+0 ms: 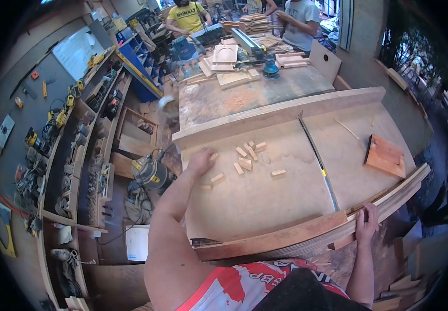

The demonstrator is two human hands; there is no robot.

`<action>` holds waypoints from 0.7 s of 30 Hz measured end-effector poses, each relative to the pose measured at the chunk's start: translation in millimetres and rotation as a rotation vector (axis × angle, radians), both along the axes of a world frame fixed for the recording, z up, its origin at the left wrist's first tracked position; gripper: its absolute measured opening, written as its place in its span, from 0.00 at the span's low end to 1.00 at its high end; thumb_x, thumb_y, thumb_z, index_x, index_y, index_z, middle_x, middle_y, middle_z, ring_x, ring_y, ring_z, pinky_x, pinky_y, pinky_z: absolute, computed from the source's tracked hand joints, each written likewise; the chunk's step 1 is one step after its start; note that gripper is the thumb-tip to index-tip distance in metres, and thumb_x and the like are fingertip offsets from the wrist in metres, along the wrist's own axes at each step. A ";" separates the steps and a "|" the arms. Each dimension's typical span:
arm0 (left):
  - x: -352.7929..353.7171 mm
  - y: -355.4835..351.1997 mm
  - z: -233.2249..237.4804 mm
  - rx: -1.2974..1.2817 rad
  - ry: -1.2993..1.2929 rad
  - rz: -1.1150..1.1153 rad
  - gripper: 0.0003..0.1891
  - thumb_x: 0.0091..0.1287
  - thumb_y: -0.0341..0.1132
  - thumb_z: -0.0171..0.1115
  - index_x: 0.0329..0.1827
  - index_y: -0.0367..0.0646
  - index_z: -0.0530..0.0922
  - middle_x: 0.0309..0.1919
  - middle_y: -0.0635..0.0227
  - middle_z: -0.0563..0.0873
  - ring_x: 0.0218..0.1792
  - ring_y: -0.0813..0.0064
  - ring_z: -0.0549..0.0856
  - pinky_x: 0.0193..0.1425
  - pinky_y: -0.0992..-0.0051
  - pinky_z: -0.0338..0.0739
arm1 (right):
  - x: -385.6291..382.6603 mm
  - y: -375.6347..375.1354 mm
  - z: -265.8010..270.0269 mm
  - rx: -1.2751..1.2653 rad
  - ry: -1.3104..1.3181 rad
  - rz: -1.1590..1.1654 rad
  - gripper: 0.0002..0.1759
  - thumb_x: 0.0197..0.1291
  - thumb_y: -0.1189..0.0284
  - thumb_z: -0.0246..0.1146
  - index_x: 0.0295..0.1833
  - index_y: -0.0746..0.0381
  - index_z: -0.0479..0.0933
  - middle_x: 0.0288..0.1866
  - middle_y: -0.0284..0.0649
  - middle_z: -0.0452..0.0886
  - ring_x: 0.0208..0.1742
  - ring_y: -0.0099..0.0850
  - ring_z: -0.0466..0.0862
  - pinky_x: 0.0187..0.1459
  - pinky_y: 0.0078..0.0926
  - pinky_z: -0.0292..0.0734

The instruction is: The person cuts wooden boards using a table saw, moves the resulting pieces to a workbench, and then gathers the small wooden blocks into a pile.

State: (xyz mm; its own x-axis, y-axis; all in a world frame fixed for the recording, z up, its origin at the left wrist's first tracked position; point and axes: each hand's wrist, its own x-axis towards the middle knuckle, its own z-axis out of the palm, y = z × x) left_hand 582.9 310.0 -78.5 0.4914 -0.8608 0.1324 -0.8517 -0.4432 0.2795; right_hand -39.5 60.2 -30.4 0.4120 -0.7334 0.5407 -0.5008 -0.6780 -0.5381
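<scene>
Tool-laden shelves and a whiteboard line the left wall; a blue shelf unit stands farther back; greenery shows at right.

A rectangular white marker board hung on the left wall, above wooden shelving bearing yellow-and-black power tools. A grey canister vacuum stood nearby. Beyond, a round teal power sander sat on a sawdust-strewn wooden workbench, and a person in a yellow T-shirt stood behind it.

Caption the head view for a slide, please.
Left hand beside small wooden blocks on a wide board, right hand on its near rail.
</scene>
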 end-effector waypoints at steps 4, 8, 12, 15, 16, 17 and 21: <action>-2.4 1.2 1.6 0.008 0.012 -0.001 0.22 0.59 0.38 0.66 0.58 0.49 0.79 0.52 0.54 0.82 0.54 0.51 0.82 0.58 0.57 0.77 | -1.1 -0.6 -3.8 -0.010 -0.011 -0.011 0.11 0.61 0.76 0.62 0.49 0.66 0.77 0.50 0.50 0.79 0.55 0.49 0.77 0.62 0.44 0.70; -6.9 -0.8 2.6 0.056 -0.016 -0.005 0.24 0.58 0.37 0.66 0.60 0.49 0.78 0.51 0.54 0.82 0.54 0.50 0.81 0.60 0.57 0.76 | -2.2 -2.3 -4.6 0.002 -0.016 -0.008 0.11 0.61 0.77 0.62 0.49 0.66 0.77 0.49 0.50 0.79 0.55 0.49 0.77 0.62 0.43 0.70; -2.7 -2.3 -5.0 0.008 -0.006 -0.003 0.22 0.58 0.35 0.67 0.58 0.49 0.79 0.48 0.58 0.82 0.53 0.54 0.82 0.60 0.60 0.77 | -1.1 -1.5 -1.4 0.003 -0.007 -0.005 0.10 0.60 0.77 0.62 0.48 0.66 0.77 0.49 0.49 0.79 0.55 0.49 0.77 0.62 0.43 0.70; -2.6 -2.8 -4.6 0.016 0.020 0.000 0.22 0.59 0.34 0.67 0.58 0.49 0.79 0.48 0.58 0.82 0.53 0.54 0.81 0.60 0.60 0.76 | -1.6 -1.5 -2.3 -0.007 -0.008 -0.009 0.10 0.60 0.77 0.62 0.48 0.66 0.77 0.49 0.49 0.79 0.55 0.49 0.77 0.62 0.43 0.70; -3.2 -3.1 -3.1 0.026 0.028 -0.006 0.22 0.59 0.34 0.67 0.58 0.49 0.79 0.48 0.59 0.82 0.53 0.55 0.81 0.60 0.60 0.76 | -1.1 -1.3 -1.1 -0.007 -0.009 -0.002 0.10 0.60 0.77 0.62 0.48 0.66 0.77 0.49 0.49 0.79 0.55 0.49 0.77 0.62 0.43 0.70; -3.1 -3.2 -3.5 0.026 0.028 -0.006 0.22 0.59 0.34 0.67 0.58 0.49 0.79 0.48 0.59 0.82 0.53 0.55 0.81 0.60 0.60 0.76 | -0.9 -1.1 -0.4 -0.008 -0.011 0.005 0.10 0.60 0.77 0.62 0.48 0.66 0.77 0.49 0.49 0.79 0.55 0.49 0.77 0.62 0.43 0.70; -4.0 -2.6 -3.3 0.023 0.049 0.004 0.22 0.58 0.34 0.67 0.58 0.50 0.79 0.47 0.59 0.82 0.53 0.55 0.81 0.59 0.60 0.76 | -0.9 -0.7 -1.1 -0.011 -0.008 -0.007 0.10 0.60 0.77 0.62 0.47 0.66 0.77 0.49 0.49 0.79 0.55 0.48 0.77 0.61 0.43 0.70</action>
